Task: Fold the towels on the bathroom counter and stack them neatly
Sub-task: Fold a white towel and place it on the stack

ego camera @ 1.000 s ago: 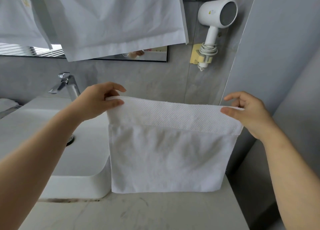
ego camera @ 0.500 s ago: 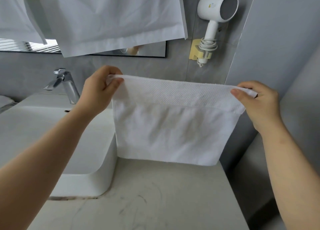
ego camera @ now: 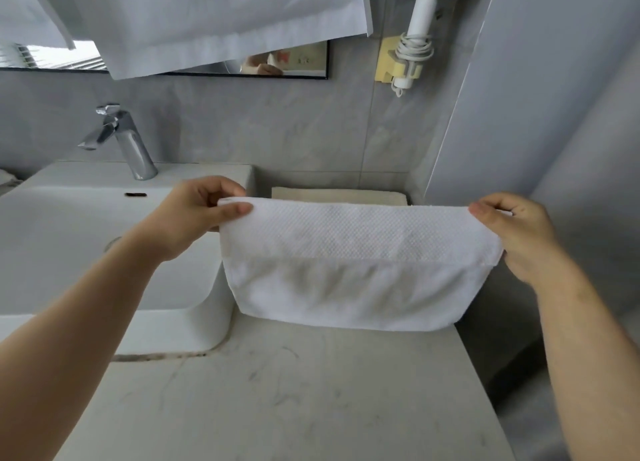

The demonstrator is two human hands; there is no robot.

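1. The left hand (ego camera: 197, 214) pinches the upper left corner of the white towel (ego camera: 356, 277) between the thumb and curled fingers.
2. The right hand (ego camera: 512, 235) pinches the upper right corner of the same towel in the same manner.
3. The towel hangs stretched level between both hands. A waffle-textured band runs along its top edge.
4. The towel is over the right half of the counter (ego camera: 294, 391), toward the back edge. Its rounded lower edge is at counter level, but it cannot be determined whether it touches the surface.
5. A folded towel (ego camera: 339, 196) lies flat in the back right corner of the counter, behind the held towel and mostly hidden by it.
6. The sink basin (ego camera: 104, 252) occupies the left side of the counter. Its right wall is just beside the held towel's left edge.
7. The faucet (ego camera: 130, 148) stands at the back of the basin.
8. A hair dryer (ego camera: 424, 6) hangs in a yellow holder (ego camera: 389, 62) on the wall above the back right corner.
9. White cloths (ego camera: 207, 17) hang across the mirror (ego camera: 304, 62).
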